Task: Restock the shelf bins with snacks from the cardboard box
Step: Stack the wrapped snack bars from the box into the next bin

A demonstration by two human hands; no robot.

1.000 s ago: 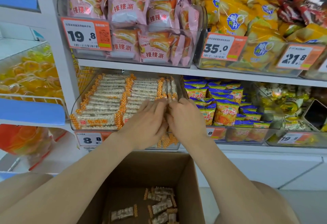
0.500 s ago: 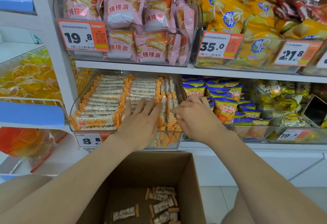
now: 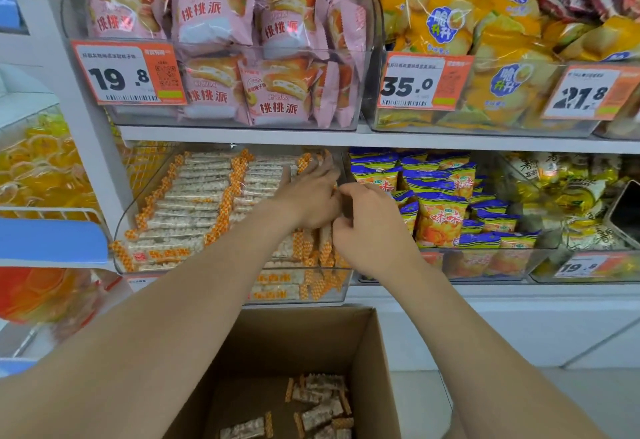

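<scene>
A clear shelf bin (image 3: 228, 284) on the lower shelf holds rows of orange-and-white rice bars (image 3: 194, 203). My left hand (image 3: 308, 196) lies flat on the bars at the bin's right side, fingers spread toward the back. My right hand (image 3: 370, 227) is curled against upright bars at the bin's right wall; its fingertips are hidden. Below, an open cardboard box (image 3: 381, 362) holds several loose rice bar packets (image 3: 318, 404) on its bottom.
The bin to the right holds blue-and-orange snack bags (image 3: 443, 210). The upper shelf carries pink pie packs (image 3: 277, 57) and yellow chip bags (image 3: 485, 57). Yellow jelly cups (image 3: 38, 161) fill a bin at left. A dark phone-like object (image 3: 627, 213) leans at far right.
Both hands have slid to the right and deeper into the bin, coming together at its right side. My view has moved closer to the shelf.
</scene>
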